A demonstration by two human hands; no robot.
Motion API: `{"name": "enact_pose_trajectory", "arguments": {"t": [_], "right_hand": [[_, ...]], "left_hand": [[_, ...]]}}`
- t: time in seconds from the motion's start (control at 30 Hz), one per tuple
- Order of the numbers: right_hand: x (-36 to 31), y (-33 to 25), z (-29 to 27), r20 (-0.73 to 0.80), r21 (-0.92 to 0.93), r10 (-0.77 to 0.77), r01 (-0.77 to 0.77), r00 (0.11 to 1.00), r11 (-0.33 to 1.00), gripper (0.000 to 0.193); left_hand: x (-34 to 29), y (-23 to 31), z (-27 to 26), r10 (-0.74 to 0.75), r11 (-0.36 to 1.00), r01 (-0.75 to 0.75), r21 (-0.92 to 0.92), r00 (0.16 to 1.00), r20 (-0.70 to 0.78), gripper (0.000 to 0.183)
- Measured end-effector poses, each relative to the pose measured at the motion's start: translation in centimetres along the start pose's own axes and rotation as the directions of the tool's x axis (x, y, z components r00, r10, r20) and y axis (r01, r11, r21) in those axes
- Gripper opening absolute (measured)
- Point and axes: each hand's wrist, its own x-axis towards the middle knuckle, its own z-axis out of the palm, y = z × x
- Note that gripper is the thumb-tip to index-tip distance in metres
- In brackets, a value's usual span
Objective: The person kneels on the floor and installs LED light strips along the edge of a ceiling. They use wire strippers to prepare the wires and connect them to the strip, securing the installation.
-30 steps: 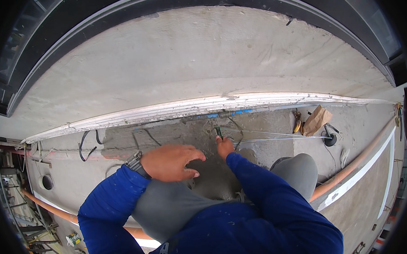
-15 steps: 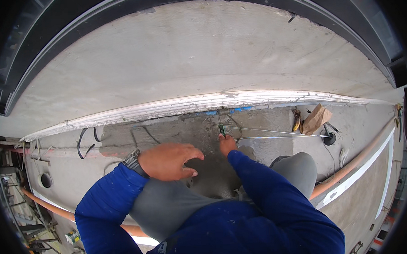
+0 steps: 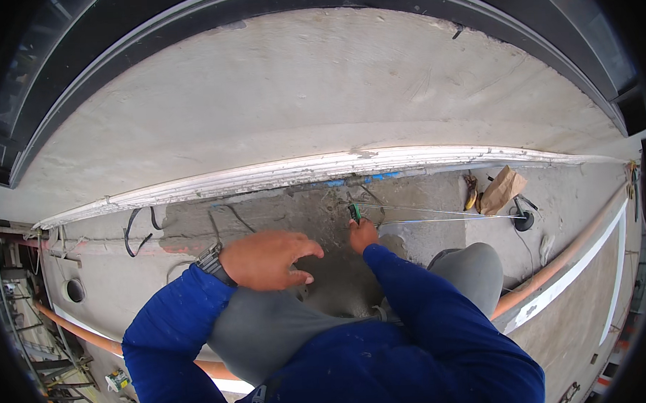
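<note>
My right hand (image 3: pixel 364 235) is closed around the green-and-black handle of a screwdriver (image 3: pixel 354 212), its thin shaft pointing away from me toward the wall's foot. Beneath it lies a damp, dark grey patch of floor (image 3: pixel 295 214). Two thin pale cords (image 3: pixel 439 219) stretch from near the tool to a round black object (image 3: pixel 523 221) on the right. Over my left thigh hovers my left hand (image 3: pixel 268 261), fingers curved and thumb apart, with nothing in it. A metal-band watch (image 3: pixel 214 264) is on that wrist.
White ridged trim (image 3: pixel 264 177) runs along the wall's foot, with a blue-marked pipe (image 3: pixel 379 177) below it. A brown paper bag (image 3: pixel 503 191) and a dark yellow object (image 3: pixel 471 192) lie to the right. Black cable ends (image 3: pixel 131 235) stick up at left, near a round floor hole (image 3: pixel 74 289). An orange pipe (image 3: pixel 556 260) passes behind.
The screwdriver's handle has tilted slightly in my right hand, and that hand sits a little nearer to me. My left hand has stayed almost still. The view has shifted slightly.
</note>
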Motion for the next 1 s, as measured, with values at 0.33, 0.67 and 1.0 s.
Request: {"name": "enact_pose_trajectory", "arguments": {"t": [0.33,0.67,1.0], "right_hand": [[-2.0,-3.2,0.2,-0.112,0.048,-0.175,0.181,0.978,0.982,0.047],[-4.6,-8.2,-1.1,-0.054,0.065,-0.354,0.357,0.934,0.932,0.05],[-2.2,-1.8,0.4,0.042,-0.074,-0.091,0.094,0.995,0.993,0.047]], "left_hand": [[-0.7,0.0,0.3,0.028,1.0,-0.028,-0.009,0.999,-0.028,0.046],[-1.3,0.1,0.3,0.008,0.999,-0.009,-0.033,1.0,-0.024,0.048],[-1.3,0.7,0.0,-0.05,0.997,0.05,-0.06,0.999,0.003,0.044]]}}
